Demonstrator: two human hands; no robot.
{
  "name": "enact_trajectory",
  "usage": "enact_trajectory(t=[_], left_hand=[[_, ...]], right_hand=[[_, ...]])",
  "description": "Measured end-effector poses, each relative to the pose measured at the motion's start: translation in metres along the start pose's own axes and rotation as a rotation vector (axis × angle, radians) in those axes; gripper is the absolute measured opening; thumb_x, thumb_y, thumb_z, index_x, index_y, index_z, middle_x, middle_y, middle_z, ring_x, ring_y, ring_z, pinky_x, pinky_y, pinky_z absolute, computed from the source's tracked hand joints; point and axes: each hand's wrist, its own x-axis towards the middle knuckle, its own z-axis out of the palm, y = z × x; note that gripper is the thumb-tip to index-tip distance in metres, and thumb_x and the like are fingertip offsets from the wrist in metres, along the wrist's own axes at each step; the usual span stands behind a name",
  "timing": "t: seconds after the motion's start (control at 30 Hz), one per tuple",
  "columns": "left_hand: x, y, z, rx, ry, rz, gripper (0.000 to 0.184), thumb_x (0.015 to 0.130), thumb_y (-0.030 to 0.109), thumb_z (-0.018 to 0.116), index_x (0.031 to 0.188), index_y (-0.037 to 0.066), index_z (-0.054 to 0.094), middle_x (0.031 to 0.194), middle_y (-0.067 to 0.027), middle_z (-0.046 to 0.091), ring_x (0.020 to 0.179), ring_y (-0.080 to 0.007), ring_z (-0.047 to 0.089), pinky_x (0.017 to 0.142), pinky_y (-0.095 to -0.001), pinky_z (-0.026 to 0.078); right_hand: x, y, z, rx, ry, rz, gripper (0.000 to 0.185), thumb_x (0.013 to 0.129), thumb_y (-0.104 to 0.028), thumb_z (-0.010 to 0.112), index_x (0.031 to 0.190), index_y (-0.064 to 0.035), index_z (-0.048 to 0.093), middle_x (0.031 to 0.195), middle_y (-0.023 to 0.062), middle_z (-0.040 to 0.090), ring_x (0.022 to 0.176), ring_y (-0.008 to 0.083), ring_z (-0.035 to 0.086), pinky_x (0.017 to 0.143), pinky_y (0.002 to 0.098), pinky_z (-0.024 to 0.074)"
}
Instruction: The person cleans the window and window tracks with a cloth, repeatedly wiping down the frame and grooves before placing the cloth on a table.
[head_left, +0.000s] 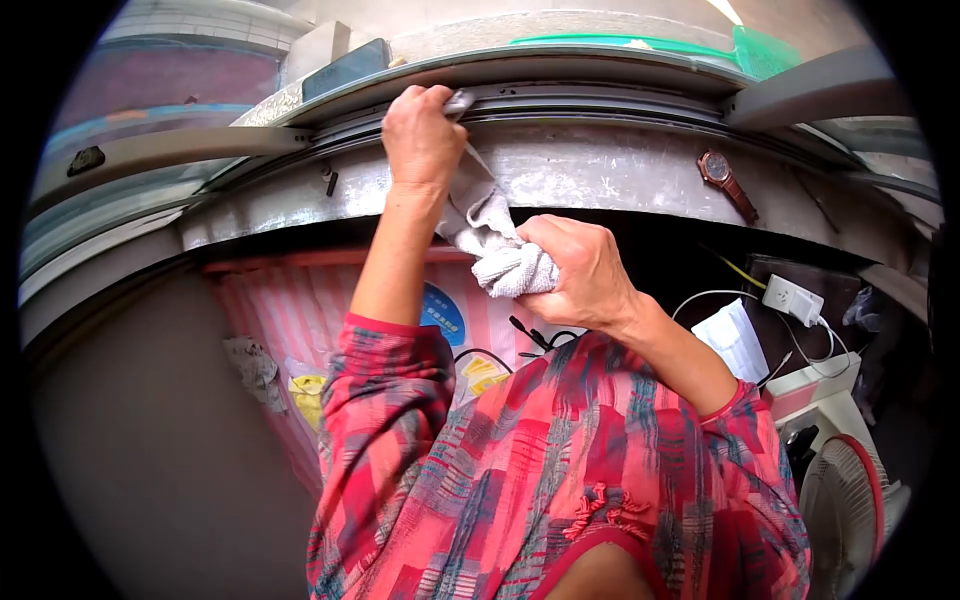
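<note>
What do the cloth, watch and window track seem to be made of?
Cloth: pale matte fabric, perhaps cotton, from its soft folds. Watch: case probably metal, being shiny; brown strap, leather or rubber. Track: grey metal, probably aluminium, from its dull sheen.

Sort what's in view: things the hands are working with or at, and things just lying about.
In hand:
- whitish cloth, held by left hand and right hand
- window track

Lying about:
- wristwatch
- white power adapter
- fan
</note>
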Motion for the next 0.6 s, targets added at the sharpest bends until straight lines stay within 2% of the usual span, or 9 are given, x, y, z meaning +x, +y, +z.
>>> enact_trajectory(t=[0.13,0.23,0.47,0.6], left_hand=[[-0.001,0.024,0.016,0.132,0.061,0.137,0.011,0.069,0.004,0.06,0.078,0.007,0.067,0.086,-0.0094,0.059,0.083,-0.0306,0.057,0.07,-0.0376,0.053],[-0.003,0.04,0.022,0.259,0.061,0.307,0.005,0.071,0.005,0.06,0.073,0.006,0.064,0.087,-0.0085,0.056,0.082,-0.0291,0.056,0.058,-0.0354,0.055],[0.0,0.095,0.03,-0.004,0.01,0.32,0.007,0.071,0.003,0.06,0.075,0.005,0.065,0.088,-0.0115,0.058,0.084,-0.0303,0.058,0.068,-0.0385,0.054],[0.002,0.117,0.035,0.035,-0.053,0.288,0.015,0.072,0.013,0.059,0.075,0.001,0.065,0.088,-0.0142,0.058,0.087,-0.0299,0.058,0.07,-0.039,0.054]], right_hand=[[-0.007,-0.006,-0.004,0.032,0.024,-0.034,0.034,0.062,-0.023,0.075,0.085,-0.0034,0.059,0.075,0.0131,0.06,0.069,0.0327,0.061,0.06,0.0397,0.0486],[-0.012,-0.01,-0.007,0.019,0.011,-0.013,0.034,0.063,-0.023,0.074,0.085,-0.0034,0.059,0.075,0.0135,0.06,0.069,0.0331,0.061,0.061,0.0396,0.049],[-0.026,-0.01,-0.025,-0.023,0.082,0.022,0.033,0.06,-0.02,0.072,0.086,-0.0037,0.059,0.076,0.015,0.061,0.072,0.0349,0.062,0.063,0.0409,0.0491],[-0.033,-0.012,-0.041,-0.094,0.091,0.014,0.034,0.06,-0.019,0.072,0.087,-0.0041,0.059,0.077,0.0147,0.061,0.073,0.0351,0.062,0.064,0.0406,0.0493]])
